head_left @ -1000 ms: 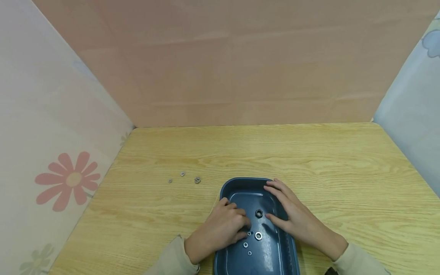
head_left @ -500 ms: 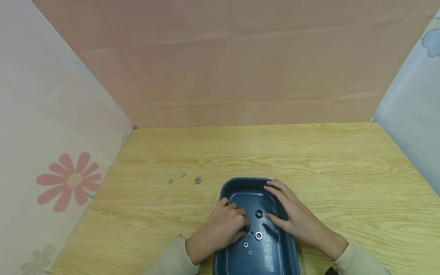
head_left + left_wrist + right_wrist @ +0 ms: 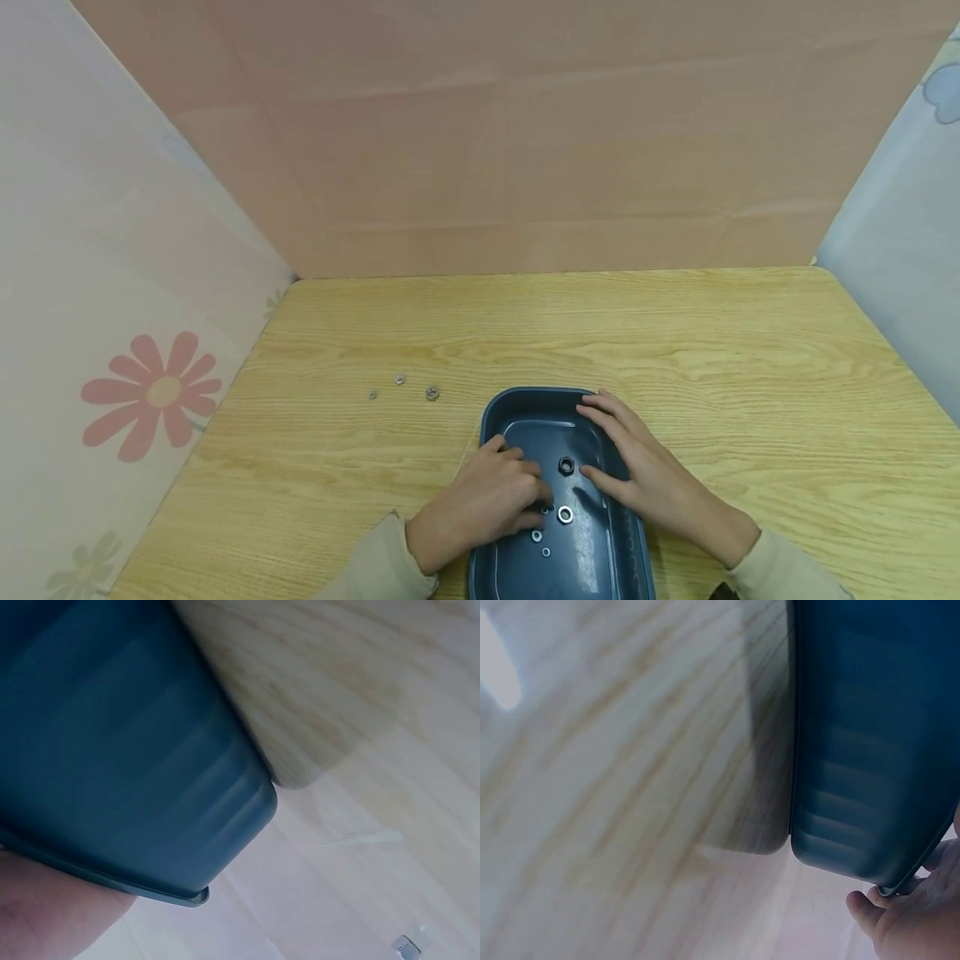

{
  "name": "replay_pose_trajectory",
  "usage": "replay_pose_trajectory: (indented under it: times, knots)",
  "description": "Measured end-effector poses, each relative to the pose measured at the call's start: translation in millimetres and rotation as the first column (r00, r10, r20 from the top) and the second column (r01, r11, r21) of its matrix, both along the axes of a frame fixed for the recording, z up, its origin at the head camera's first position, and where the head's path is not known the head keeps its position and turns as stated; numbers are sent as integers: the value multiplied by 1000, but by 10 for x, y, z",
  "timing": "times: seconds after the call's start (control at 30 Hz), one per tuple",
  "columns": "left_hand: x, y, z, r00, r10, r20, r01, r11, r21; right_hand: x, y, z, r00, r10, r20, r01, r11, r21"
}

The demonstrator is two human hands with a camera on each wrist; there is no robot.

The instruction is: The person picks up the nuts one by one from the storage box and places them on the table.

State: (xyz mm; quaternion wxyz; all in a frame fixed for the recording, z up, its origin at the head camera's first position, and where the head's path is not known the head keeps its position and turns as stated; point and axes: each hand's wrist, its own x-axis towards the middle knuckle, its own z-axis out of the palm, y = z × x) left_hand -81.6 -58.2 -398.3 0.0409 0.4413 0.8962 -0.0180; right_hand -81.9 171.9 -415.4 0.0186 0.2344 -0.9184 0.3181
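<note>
A dark blue tray (image 3: 517, 433) holds several metal nuts. Over its left rim reaches my left hand (image 3: 487, 500), fingers bent down and fingertips right at a small nut (image 3: 545, 510) they partly cover; I cannot tell whether they pinch it. Close by lie a larger silver nut (image 3: 565, 515), a smaller nut (image 3: 536, 536) and a tiny one (image 3: 546, 552). A dark nut (image 3: 566, 466) sits farther up. My right hand (image 3: 648, 475) rests on the right rim, fingers extended, thumb inside the tray. The left wrist view shows the tray's outer wall (image 3: 135, 765) beside part of the hand.
On the wooden table (image 3: 675, 333), left of the tray, lie a thicker nut (image 3: 432, 393) and two smaller ones, a nut (image 3: 400, 379) and a tiny nut (image 3: 372, 395). Printed walls stand at both sides, with a plain tan sheet (image 3: 525, 150) behind.
My left hand's fingertips have shifted slightly right and down over the small nut, covering more of it. The right hand and the tray have stayed in place.
</note>
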Motion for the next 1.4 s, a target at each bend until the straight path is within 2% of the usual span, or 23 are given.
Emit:
replay_pose_trajectory:
  times: [0.43,0.9,1.07,1.3,1.4]
  knots:
    - [16,-3,-7,998,-27,-55,26,1000,-17,-1,1,-18,1000,-4,-21,5,1000,9]
    - [-3,-4,-19,999,-24,-48,24,1000,-1,0,-4,-17,1000,-9,-11,9,1000,5]
    - [-11,-11,-31,998,-24,-54,26,999,23,-2,-2,-13,1000,-6,-22,6,1000,9]
    - [-23,-24,-24,1000,-10,4,10,996,85,1,-3,-33,998,11,-69,-13,1000,-23]
    - [-22,-38,-22,1000,-6,4,5,992,127,0,-1,-31,998,12,-64,-13,1000,-26]
